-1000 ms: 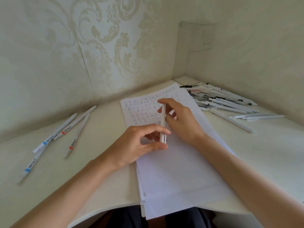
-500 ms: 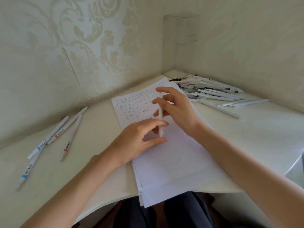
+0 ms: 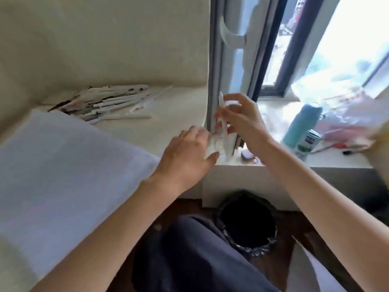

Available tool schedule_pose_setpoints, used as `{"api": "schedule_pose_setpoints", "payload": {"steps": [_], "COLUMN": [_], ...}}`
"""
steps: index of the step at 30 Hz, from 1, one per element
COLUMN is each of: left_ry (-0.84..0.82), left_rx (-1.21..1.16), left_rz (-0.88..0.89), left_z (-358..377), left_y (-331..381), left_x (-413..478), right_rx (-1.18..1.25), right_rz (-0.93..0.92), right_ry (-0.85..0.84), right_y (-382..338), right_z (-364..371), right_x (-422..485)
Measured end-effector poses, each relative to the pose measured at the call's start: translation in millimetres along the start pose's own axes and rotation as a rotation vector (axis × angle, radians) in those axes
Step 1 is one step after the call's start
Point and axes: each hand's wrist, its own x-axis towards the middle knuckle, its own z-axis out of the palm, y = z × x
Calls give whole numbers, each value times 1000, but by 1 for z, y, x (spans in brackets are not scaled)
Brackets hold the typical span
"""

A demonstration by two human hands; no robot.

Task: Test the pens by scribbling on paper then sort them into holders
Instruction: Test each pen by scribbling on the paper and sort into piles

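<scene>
My right hand [image 3: 242, 123] pinches a white pen [image 3: 221, 110] and holds it upright, tip down, over a clear holder [image 3: 226, 145] that stands on the window sill just past the desk's right edge. My left hand [image 3: 187, 157] grips the holder's left side, thumb below and fingers above; motion blur hides the holder's outline. A pile of several white pens [image 3: 109, 104] lies at the back of the desk. The stack of paper [image 3: 63, 165] covers the desk at the left.
A window frame [image 3: 214, 60] rises right behind the holder. On the sill [image 3: 284, 161] stand a teal bottle [image 3: 303, 123], a small carton [image 3: 307, 142] and plastic bags [image 3: 349, 116]. A black-lined bin [image 3: 246, 224] stands on the floor below, beside my knee.
The view has swung right from the paper to the window sill. My right hand has carried the white pen off the sheet to the holder, and my left hand has moved onto the holder.
</scene>
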Motion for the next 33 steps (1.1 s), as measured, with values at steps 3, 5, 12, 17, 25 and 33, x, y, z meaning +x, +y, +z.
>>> {"api": "schedule_pose_setpoints", "payload": {"steps": [3, 5, 12, 17, 25, 33], "left_ry": [13, -65, -247, -163, 142, 32], "left_rx": [-3, 51, -33, 28, 73, 53], "left_rz": [130, 172, 19, -4, -119, -435], "left_z": [38, 65, 99, 70, -40, -40], "left_y": [33, 43, 37, 25, -36, -134], "left_x": [17, 20, 6, -4, -14, -37], "right_rx": [-150, -337, -547, -373, -394, -749], "right_rz": [139, 225, 325, 126, -222, -485], "right_ry": [35, 25, -5, -115, -294, -487], "right_y": [45, 83, 130, 75, -16, 10], "right_z": [-52, -75, -110, -79, 30, 150], "right_x": [-23, -32, -25, -5, 51, 119]}}
